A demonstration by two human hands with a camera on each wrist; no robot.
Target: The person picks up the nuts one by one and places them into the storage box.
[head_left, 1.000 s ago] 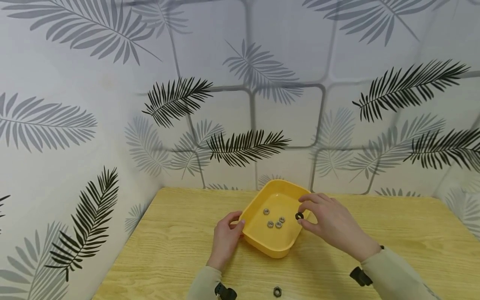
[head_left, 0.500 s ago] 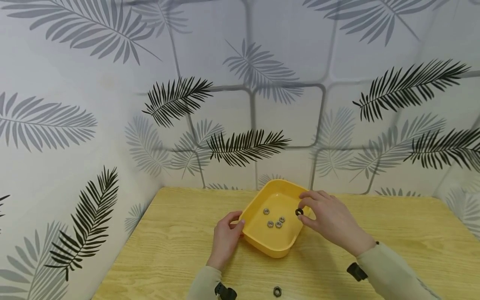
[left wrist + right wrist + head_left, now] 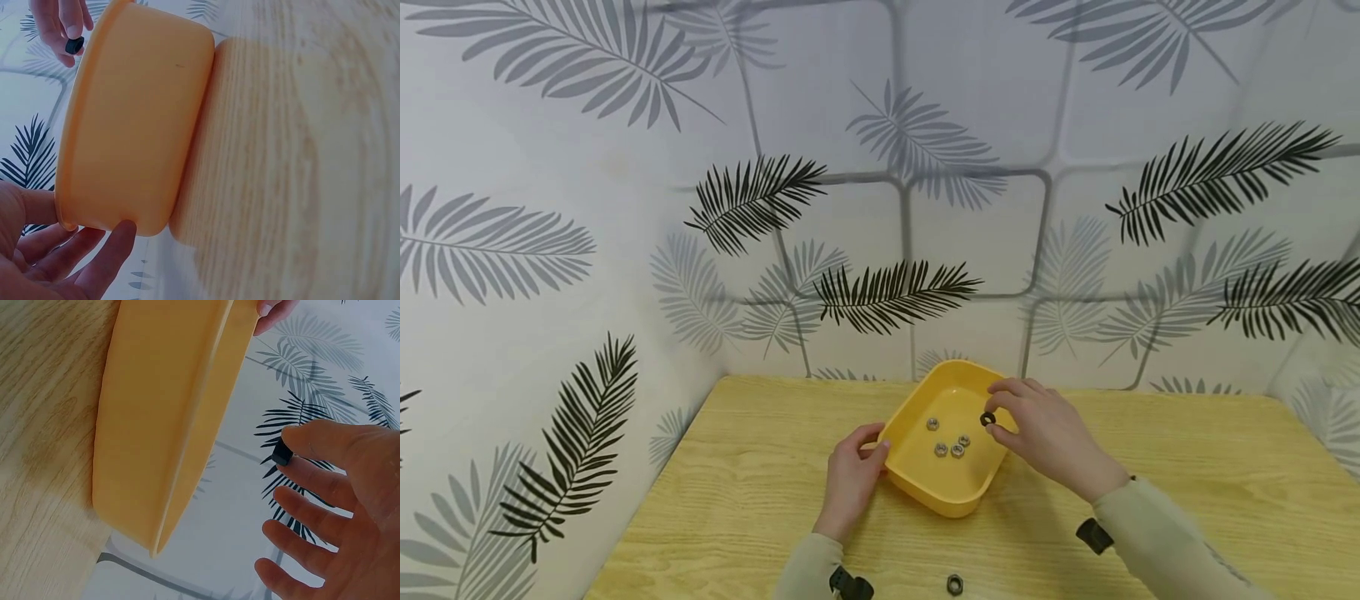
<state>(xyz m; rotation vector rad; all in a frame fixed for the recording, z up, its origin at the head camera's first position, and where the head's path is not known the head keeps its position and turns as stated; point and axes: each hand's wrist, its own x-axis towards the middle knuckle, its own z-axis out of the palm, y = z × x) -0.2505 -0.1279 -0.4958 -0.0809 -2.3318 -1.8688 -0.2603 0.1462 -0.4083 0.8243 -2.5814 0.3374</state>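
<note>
A yellow square tub (image 3: 917, 492) with rounded corners stands on the table, several silver hex nuts (image 3: 942, 449) lying on its floor. My left hand (image 3: 853, 475) grips the tub's left corner, thumb at the rim and fingers against the outer wall, as the left wrist view shows. Over the tub's right side, my right hand (image 3: 1048, 433) pinches a black nut (image 3: 988, 419) between thumb and index finger. In the right wrist view that black nut (image 3: 282, 452) is above rim height, and the other three fingers are spread apart.
A second dark nut (image 3: 954, 584) lies on the wooden table (image 3: 737, 500) near the front edge of the head view. Behind the table rises a wall (image 3: 970, 225) with a leaf pattern.
My right hand has moved left and slightly up with the black nut, further over the tub. The left hand and the tub have stayed in place.
</note>
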